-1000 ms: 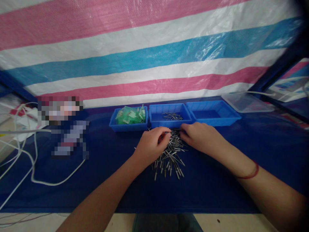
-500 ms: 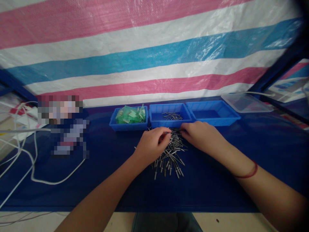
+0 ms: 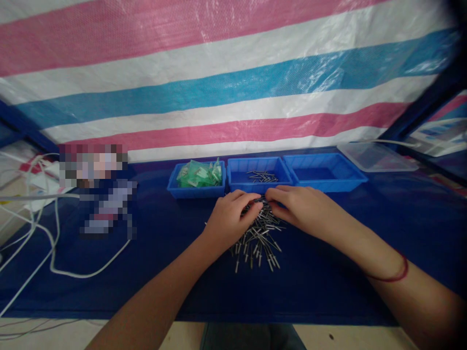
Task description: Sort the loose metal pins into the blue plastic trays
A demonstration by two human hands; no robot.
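Observation:
A heap of small metal pins (image 3: 258,238) lies on the dark blue table cover (image 3: 175,272). My left hand (image 3: 230,218) rests on the heap's far left side, fingers curled and pinched on pins. My right hand (image 3: 302,208) comes in from the right, its fingertips pressed together at the top of the heap, almost touching the left fingers. Just behind the hands stand three blue trays: the left tray (image 3: 174,187) holds green bagged parts, the middle tray (image 3: 237,176) holds a few pins, the right tray (image 3: 328,181) looks bare.
White cables (image 3: 54,257) loop over the table's left side beside a blurred-out patch. A clear plastic lid (image 3: 375,156) lies at the back right. A striped pink, white and blue tarpaulin (image 3: 226,78) closes the back. A dark frame post (image 3: 419,112) slants at right.
My right hand has slid left along the top of the heap until its fingertips meet my left hand's. The left hand has barely shifted.

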